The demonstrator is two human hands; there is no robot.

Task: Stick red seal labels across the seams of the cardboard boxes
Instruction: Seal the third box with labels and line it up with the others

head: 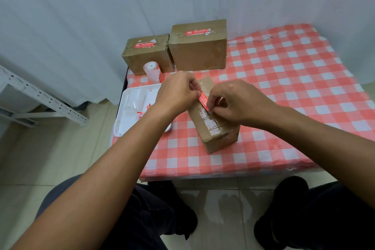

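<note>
A long cardboard box (pixel 218 137) with a taped seam lies at an angle in front of me on the checked table. A red seal label (pixel 203 100) stretches over its top between my hands. My left hand (pixel 178 90) pinches the label's far end, and my right hand (pixel 236 102) pinches its near end just above the tape. Two more cardboard boxes stand at the back: a smaller one (pixel 146 57) on the left and a larger one (pixel 199 51) beside it, each with a red label on its top.
A roll of labels (pixel 151 71) stands in front of the small box. A white tray (pixel 129 107) with peeled backing scraps sits at the table's left edge under my left forearm. The red-and-white checked cloth (pixel 294 79) covers the table. A metal shelf frame (pixel 40 97) stands at the far left.
</note>
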